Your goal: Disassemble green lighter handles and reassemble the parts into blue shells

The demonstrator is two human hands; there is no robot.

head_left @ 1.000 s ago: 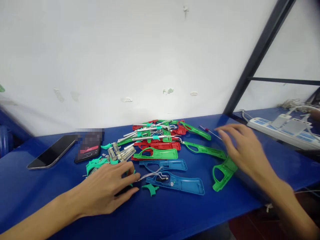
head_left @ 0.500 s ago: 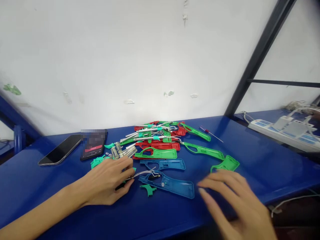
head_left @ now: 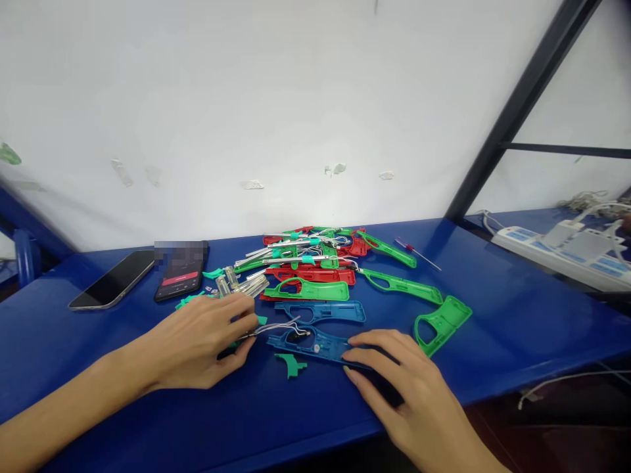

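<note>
My left hand (head_left: 210,341) is closed, its thumb and fingers pinching thin white wires (head_left: 283,326). The wires run right to a small black part (head_left: 298,336) lying at a blue lighter shell half (head_left: 323,346). My right hand (head_left: 407,384) has its fingers over the handle end of this shell, thumb at the near edge, and hides that end. A green trigger piece (head_left: 290,365) lies just in front of the shell. Beyond it rests another blue shell half (head_left: 340,311). Clear fuel tanks (head_left: 239,284) and teal pieces (head_left: 190,299) lie behind my left hand.
Red and green shell halves with metal tubes (head_left: 290,244) are piled toward the wall. A loose green shell (head_left: 444,325) lies right, a thin screwdriver (head_left: 417,253) behind it. Two phones (head_left: 116,279) lie left; a power strip (head_left: 552,253) is far right.
My right hand has moved left onto the blue lighter shell's handle end, uncovering the green shell at the right. My left hand still pinches the wires. The view has shifted slightly.
</note>
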